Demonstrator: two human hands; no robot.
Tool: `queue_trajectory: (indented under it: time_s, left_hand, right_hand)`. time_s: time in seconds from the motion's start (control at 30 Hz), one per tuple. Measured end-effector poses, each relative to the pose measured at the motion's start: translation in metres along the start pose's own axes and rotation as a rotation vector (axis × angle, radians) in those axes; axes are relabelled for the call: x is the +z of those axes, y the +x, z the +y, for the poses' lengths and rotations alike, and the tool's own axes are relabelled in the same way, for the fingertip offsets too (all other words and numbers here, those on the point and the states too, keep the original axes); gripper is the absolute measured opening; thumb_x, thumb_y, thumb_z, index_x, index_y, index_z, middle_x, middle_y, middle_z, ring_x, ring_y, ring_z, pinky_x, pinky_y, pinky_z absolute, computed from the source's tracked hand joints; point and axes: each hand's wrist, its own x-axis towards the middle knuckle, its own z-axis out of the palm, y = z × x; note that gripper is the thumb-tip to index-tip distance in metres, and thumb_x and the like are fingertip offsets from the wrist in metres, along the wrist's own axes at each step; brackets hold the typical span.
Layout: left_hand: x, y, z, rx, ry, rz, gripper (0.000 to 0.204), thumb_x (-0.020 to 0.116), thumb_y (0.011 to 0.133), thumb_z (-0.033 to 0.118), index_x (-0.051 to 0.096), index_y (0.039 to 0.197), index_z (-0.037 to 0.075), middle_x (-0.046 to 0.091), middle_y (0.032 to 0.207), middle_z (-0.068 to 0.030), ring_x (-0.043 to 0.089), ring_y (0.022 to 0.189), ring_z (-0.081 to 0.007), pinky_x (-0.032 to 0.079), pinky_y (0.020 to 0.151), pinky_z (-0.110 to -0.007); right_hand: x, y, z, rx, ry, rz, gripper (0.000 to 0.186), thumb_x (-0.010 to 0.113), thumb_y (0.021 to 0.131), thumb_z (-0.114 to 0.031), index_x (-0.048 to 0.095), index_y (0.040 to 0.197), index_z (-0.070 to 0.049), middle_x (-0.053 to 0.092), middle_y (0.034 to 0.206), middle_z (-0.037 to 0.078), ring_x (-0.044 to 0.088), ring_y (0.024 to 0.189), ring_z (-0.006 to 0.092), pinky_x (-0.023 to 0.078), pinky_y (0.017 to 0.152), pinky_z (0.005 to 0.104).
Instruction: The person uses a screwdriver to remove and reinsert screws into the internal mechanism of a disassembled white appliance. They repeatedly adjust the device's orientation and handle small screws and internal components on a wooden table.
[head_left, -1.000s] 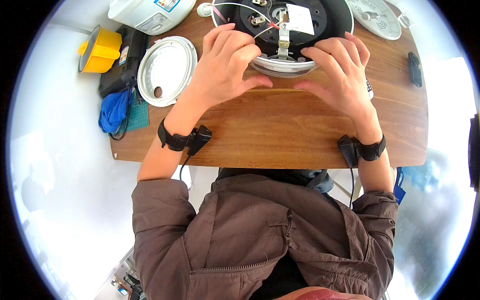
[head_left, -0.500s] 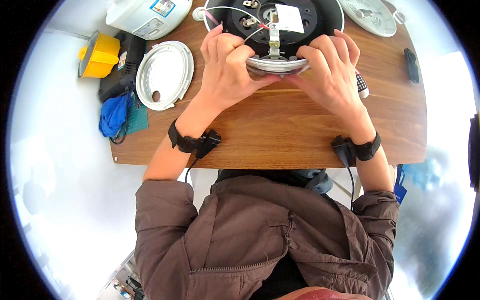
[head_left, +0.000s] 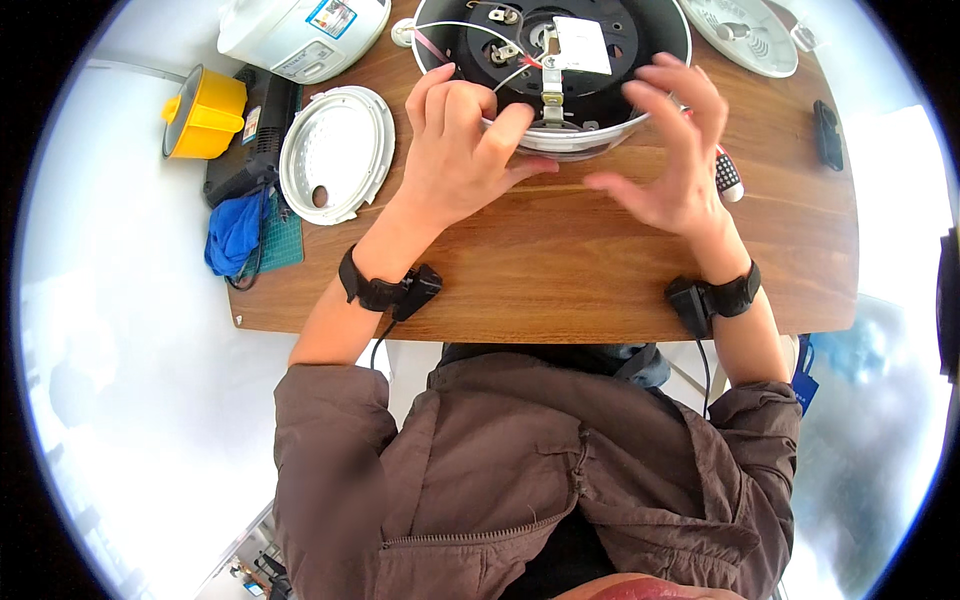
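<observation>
Desk: brown, grained wood. Round shell, black-lined, placed at far edge; work judged partway, interior uncovered and not closed. White perforated plastic cover laid apart, left. Left fingers curled, rim apparently gripped. Right fingers spread wide, nothing held. Metal bracket, thin wires exposed.

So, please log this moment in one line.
left hand: at round black-lined shell's rim | right hand: open, nearby | white perforated disc: on brown wooden table
</observation>
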Motion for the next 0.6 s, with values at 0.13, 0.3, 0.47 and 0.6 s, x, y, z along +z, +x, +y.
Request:
queue_trajectory:
  time_s: [0.13,0.3,0.47,0.6]
  left_hand:
    - [-0.004,0.002,-0.003,0.038,-0.018,-0.009,0.072,0.089,0.064,0.049,0.055,0.119,0.018,0.044,0.098,-0.0035,0.045,0.093,-0.0263,0.034,0.094,-0.046]
    - [-0.019,0.030,-0.008,0.069,-0.114,0.088,0.078,0.085,0.065,0.062,0.062,0.123,0.014,0.045,0.095,-0.0018,0.043,0.093,-0.0236,0.033,0.090,-0.043]
    - [-0.037,0.048,-0.015,0.020,-0.101,0.039,0.093,0.095,0.057,0.056,0.056,0.124,0.005,0.045,0.104,-0.0061,0.044,0.101,-0.0244,0.040,0.091,-0.040]
    - [-0.043,0.049,-0.033,-0.135,-0.358,0.165,0.092,0.100,0.057,0.045,0.051,0.125,0.004,0.046,0.107,-0.0078,0.045,0.103,-0.0221,0.042,0.087,-0.037]
  right_hand:
    - [0.001,-0.014,0.022,0.096,0.008,0.191,0.085,0.068,0.093,-0.051,0.030,0.148,0.001,0.043,0.142,0.020,0.039,0.140,0.0348,0.031,0.115,0.0477]
    - [0.012,-0.022,0.019,0.436,0.350,0.243,0.066,0.052,0.106,-0.035,0.025,0.152,0.003,0.037,0.151,0.022,0.038,0.142,0.0309,0.030,0.119,0.0449]
    - [0.018,-0.030,0.019,0.690,0.642,0.150,0.062,0.040,0.110,-0.037,0.021,0.156,-0.001,0.034,0.155,0.024,0.035,0.145,0.0315,0.030,0.119,0.0428]
    - [0.018,-0.030,0.012,0.768,0.787,0.141,0.066,0.036,0.110,-0.045,0.017,0.160,-0.006,0.029,0.160,0.023,0.031,0.148,0.0336,0.030,0.119,0.0436]
